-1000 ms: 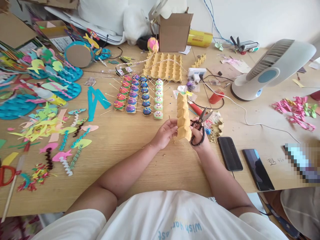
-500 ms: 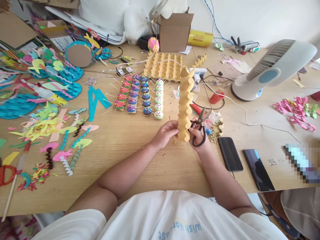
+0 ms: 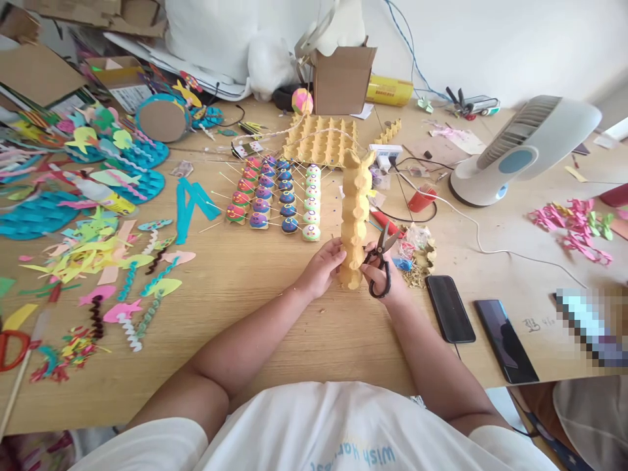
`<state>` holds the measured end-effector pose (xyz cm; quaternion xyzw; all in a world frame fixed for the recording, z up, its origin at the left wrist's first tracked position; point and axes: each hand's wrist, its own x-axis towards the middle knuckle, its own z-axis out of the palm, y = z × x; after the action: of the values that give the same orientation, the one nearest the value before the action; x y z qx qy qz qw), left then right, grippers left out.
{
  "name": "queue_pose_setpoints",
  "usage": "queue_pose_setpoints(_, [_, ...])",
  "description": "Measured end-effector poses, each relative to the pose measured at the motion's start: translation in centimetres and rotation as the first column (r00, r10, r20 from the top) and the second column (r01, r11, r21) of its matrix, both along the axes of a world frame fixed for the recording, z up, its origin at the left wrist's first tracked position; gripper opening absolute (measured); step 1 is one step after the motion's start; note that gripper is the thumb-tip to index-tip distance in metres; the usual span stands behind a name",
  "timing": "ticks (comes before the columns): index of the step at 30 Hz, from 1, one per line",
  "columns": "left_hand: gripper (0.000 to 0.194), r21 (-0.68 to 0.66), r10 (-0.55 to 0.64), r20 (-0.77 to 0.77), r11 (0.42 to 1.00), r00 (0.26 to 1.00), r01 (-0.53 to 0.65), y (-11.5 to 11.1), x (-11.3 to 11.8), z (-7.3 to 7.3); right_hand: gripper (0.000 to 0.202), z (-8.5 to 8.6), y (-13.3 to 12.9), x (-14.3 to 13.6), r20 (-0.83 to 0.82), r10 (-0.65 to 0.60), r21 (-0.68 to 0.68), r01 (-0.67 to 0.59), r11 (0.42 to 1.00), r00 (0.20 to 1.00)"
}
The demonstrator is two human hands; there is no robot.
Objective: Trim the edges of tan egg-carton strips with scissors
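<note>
A long yellow strip of egg carton (image 3: 355, 216) stands upright between my hands, above the table. My left hand (image 3: 324, 265) pinches its lower left edge. In my right hand (image 3: 385, 281) is a pair of black-handled scissors (image 3: 380, 258), blades spread and pointing up to the right; the fingers of this hand also touch the strip's lower right side. Left of the strip stand rows of painted carton cups: red (image 3: 236, 212), purple (image 3: 260, 220), blue (image 3: 289, 224) and white (image 3: 311, 231), with thin sticks poking out. Behind lies a larger yellow egg tray (image 3: 321, 139).
Paper fish and twisted pipe cleaners (image 3: 128, 311) cover the left side, near blue painted trays (image 3: 39, 212). To the right are a white fan (image 3: 520, 154), phones (image 3: 451, 307), a red cup (image 3: 422, 198), a white cable and carton scraps (image 3: 422, 261). A cardboard box (image 3: 343, 82) stands at the back.
The carton strip has turned, showing more of its other side, and shifted slightly left with both hands. The scissors have moved with my right hand. The whole view has shifted a little.
</note>
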<state>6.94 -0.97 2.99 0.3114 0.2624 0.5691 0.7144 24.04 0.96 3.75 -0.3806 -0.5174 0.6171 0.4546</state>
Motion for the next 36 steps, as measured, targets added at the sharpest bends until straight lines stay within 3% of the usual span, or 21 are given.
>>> queue_pose_setpoints(10, [0.050,-0.015,0.042,0.010,0.999,0.999,-0.042,0.2,0.2,0.2,0.040,-0.1,0.0,0.5,0.090,-0.027,0.071,0.021,0.997,0.996])
queue_pose_setpoints(18, [0.053,-0.044,0.018,0.059,0.999,0.998,-0.015,0.3,0.1,0.4,0.046,-0.5,0.1,0.3,0.005,0.019,0.028,-0.019,0.999,1.000])
queue_pose_setpoints(25, [0.063,-0.039,-0.086,0.053,0.995,0.995,0.088,0.2,-0.2,0.6,0.050,0.1,-0.3,-0.6,-0.052,-0.089,-0.049,0.086,0.995,0.995])
queue_pose_setpoints(30, [0.068,-0.055,-0.154,0.053,0.986,0.987,0.156,-0.1,-0.1,0.3,0.044,0.1,-0.4,-0.8,-0.042,-0.143,0.009,0.144,0.990,0.989])
queue_pose_setpoints(36, [0.077,-0.118,-0.069,0.049,0.990,0.996,0.074,-0.3,0.1,0.1,0.040,0.1,-0.5,-0.7,-0.017,-0.184,0.086,0.185,0.979,0.983])
